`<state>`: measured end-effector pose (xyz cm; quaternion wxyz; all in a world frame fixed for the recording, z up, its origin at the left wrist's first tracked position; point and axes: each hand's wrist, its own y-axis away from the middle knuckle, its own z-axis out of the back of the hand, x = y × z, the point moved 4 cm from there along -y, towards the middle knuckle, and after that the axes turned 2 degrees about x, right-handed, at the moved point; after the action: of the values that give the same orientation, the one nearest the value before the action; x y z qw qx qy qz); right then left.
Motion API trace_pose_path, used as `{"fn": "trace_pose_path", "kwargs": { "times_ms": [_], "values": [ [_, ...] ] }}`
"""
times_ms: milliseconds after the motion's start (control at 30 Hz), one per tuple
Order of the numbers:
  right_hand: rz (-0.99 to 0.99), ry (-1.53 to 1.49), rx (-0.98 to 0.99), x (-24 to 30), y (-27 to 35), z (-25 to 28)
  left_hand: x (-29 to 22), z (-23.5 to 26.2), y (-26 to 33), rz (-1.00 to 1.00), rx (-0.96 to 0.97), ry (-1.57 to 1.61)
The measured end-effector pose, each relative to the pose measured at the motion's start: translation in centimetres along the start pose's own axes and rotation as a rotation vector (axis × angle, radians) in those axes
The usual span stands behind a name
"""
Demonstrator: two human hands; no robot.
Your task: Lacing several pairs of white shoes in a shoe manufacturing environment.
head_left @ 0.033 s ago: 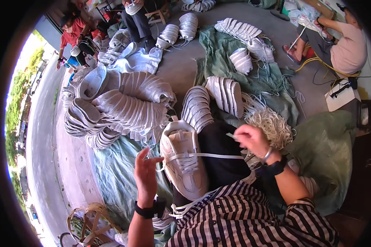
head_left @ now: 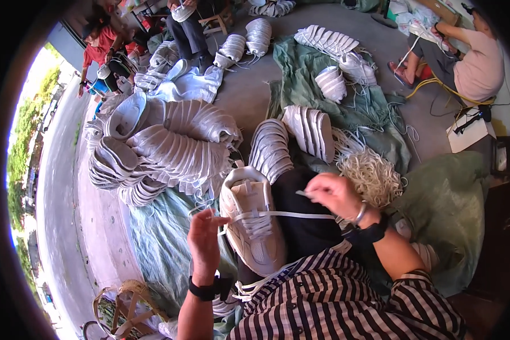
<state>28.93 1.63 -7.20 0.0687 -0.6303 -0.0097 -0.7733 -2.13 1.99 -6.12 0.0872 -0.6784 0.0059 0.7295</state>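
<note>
A pale beige and white shoe upper lies on my dark-trousered lap, toe toward me, with white lacing across its front. From its eyelets a flat white shoelace stretches right, passing below my right hand. That hand is closed in a pinch, and a short pale lace end sticks out from its fingertips. My left hand is at the upper's left edge with fingers curled in; what they hold, if anything, is too small to make out.
Stacked white shoe uppers are heaped at left, with more stacks just ahead. A tangle of white laces lies right. Green sheeting covers floor around me. One person sits far right; others work far left. A woven basket stands lower left.
My right hand has moved left and slightly down toward the upper with the lace end. My left hand has shifted slightly right, its fingers drawn closer together. The upper stays put.
</note>
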Motion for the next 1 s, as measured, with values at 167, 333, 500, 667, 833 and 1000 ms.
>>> {"fn": "trace_pose_path", "kwargs": {
  "times_ms": [167,333,500,667,833,1000],
  "values": [
    [0.100,0.226,0.133,1.9,-1.9,-5.9,0.3,-1.6,0.3,0.255,-0.009,0.036],
    [0.131,0.422,0.088,1.9,-1.4,-6.0,0.5,-2.0,0.5,0.318,0.112,-0.011],
    [0.148,0.432,0.032,2.0,-1.5,-6.2,1.0,-1.7,0.2,0.369,0.115,-0.005],
    [0.202,0.514,0.034,2.0,-1.8,-7.1,1.4,-1.3,0.2,0.377,0.116,0.031],
    [0.377,0.811,0.135,3.0,-1.4,-8.4,1.7,-1.2,0.3,0.465,0.114,0.136],
    [0.267,0.416,0.192,2.8,-2.4,-7.2,0.2,-2.0,0.0,0.508,0.045,0.165]
  ]
}}
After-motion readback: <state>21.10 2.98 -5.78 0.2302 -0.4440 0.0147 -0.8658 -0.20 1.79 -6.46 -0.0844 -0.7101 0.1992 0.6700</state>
